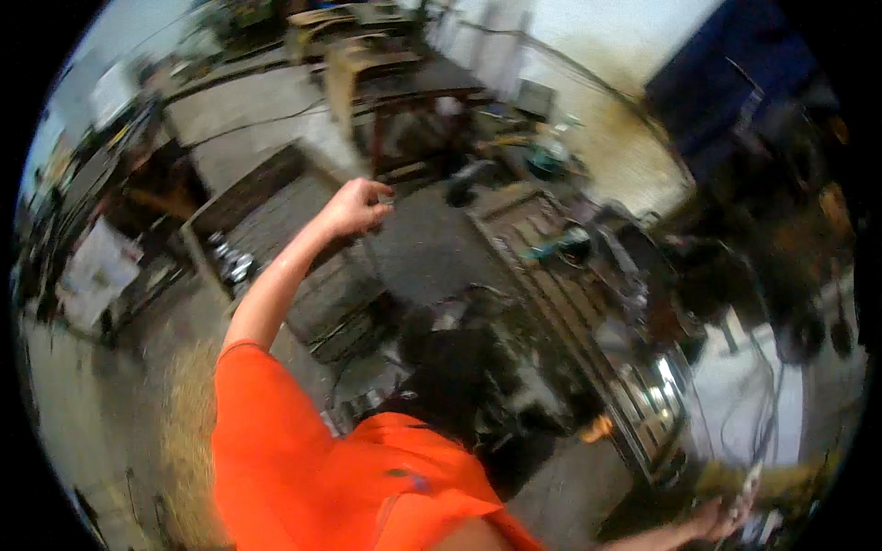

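Note:
My left hand (351, 211) reaches out over the near-right corner of a grey metal bin (241, 199). Its fingers are curled together, and whatever may be in them is too small and blurred to name. Far to the lower right, my right hand (709, 522) is stretched out at the picture's edge. Its fingers seem closed around a pale, narrow object (746, 491) that I cannot make out. Shiny metal parts (234, 261) lie in the bin's left side, close to my left forearm.
Right of the middle runs a long machine bed (574, 321) with slats and rails. A dark worktable (418, 84) stands at the back. Thin cables (770, 386) hang by a white panel (735, 395). A pale cloth (99, 274) lies at left. Motion blurs much.

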A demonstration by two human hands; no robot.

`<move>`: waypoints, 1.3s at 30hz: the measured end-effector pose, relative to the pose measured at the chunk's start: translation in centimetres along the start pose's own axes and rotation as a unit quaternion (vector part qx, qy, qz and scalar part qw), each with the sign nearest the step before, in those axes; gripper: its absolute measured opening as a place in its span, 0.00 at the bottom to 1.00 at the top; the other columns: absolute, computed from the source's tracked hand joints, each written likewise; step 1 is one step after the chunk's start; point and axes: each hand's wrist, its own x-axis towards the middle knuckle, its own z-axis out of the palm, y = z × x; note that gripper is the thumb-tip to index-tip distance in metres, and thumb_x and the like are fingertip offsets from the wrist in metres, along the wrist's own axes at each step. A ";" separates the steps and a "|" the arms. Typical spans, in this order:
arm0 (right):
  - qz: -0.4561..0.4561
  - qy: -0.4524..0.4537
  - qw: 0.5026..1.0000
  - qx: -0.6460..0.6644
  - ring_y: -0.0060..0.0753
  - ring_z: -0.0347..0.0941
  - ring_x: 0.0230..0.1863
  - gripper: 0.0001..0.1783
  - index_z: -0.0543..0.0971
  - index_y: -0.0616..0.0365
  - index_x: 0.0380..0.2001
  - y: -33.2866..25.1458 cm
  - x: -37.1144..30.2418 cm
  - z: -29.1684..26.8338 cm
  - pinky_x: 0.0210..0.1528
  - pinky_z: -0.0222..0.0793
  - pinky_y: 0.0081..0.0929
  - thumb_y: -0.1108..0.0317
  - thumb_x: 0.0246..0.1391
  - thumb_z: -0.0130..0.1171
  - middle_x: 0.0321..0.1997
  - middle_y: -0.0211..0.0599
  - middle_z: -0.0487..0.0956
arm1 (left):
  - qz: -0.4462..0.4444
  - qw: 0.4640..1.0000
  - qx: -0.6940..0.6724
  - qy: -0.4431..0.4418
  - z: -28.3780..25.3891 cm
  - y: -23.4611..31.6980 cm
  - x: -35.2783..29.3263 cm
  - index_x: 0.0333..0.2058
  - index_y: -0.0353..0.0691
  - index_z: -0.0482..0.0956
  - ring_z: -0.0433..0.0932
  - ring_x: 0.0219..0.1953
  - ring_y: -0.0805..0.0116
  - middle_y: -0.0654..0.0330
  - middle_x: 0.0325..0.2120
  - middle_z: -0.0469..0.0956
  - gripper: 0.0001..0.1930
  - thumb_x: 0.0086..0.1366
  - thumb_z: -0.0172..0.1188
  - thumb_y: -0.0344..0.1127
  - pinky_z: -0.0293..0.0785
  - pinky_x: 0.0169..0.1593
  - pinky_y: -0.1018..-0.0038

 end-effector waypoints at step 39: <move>0.168 0.016 0.978 0.125 0.47 0.65 0.49 0.13 0.71 0.60 0.28 3.1 13.1 -6.6 0.57 0.53 0.44 0.61 0.53 0.46 0.35 0.44 0.73 | -0.217 0.961 0.114 0.130 -10.9 -22.1 -6.6 0.34 0.34 0.73 0.76 0.28 0.65 0.58 0.28 0.76 0.15 0.46 0.62 0.33 0.70 0.26 0.70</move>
